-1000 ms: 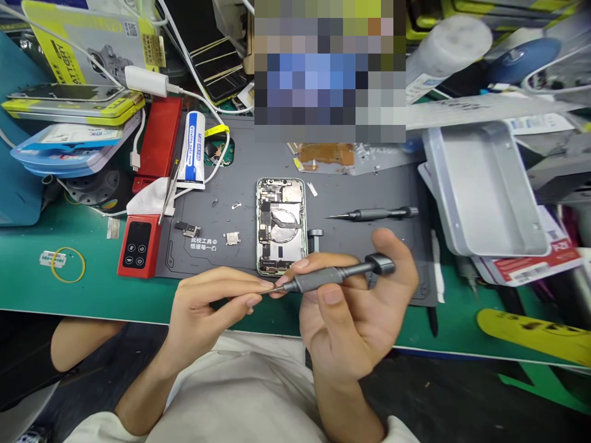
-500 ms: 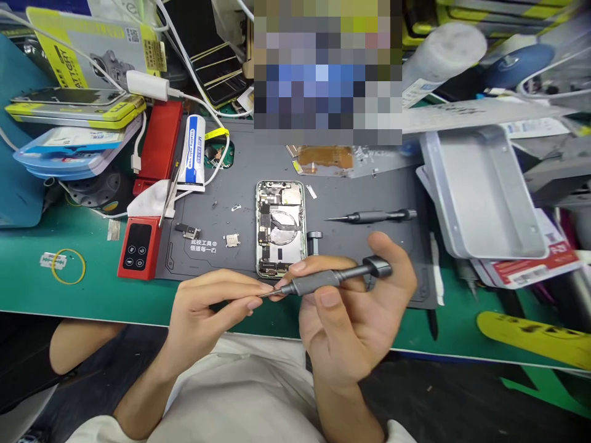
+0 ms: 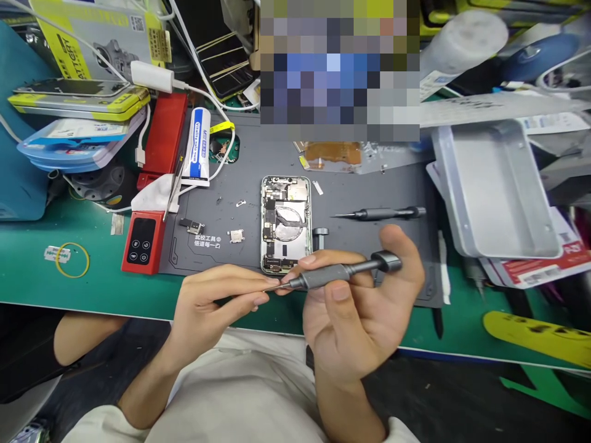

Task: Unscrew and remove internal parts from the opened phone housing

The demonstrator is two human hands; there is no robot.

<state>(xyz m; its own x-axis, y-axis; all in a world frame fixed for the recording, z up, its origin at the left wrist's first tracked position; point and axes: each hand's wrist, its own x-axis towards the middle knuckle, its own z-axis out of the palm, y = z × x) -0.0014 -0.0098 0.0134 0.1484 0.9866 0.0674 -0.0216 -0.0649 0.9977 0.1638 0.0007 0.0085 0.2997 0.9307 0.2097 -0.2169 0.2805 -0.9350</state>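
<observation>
Across my right hand [image 3: 364, 314] lies a dark grey precision screwdriver [image 3: 325, 277], held by thumb and fingers with its shaft pointing left. My left hand [image 3: 212, 304] pinches the thin shaft near its tip between thumb and fingers; whether a small part is also in that pinch is hidden. Just beyond my hands, an opened phone [image 3: 286, 224] lies on the dark mat, its inner boards and a round coil showing. A second screwdriver [image 3: 378, 213] rests to the right of the phone. Close by the phone's right side stands a grey knobbed tool [image 3: 320, 237], partly hidden by my fingers.
Small metal parts [image 3: 236, 235] and a camera-like module [image 3: 191, 226] lie left of the phone. A red device [image 3: 142, 242], tweezers [image 3: 173, 187] and a white tube [image 3: 196, 147] stand farther left. At right is a grey tray [image 3: 498, 191]. Orange film [image 3: 333, 154] lies behind.
The whole view has shifted slightly, so the bench appears a little farther right and higher. Both hands keep nearly the same hold on the screwdriver.
</observation>
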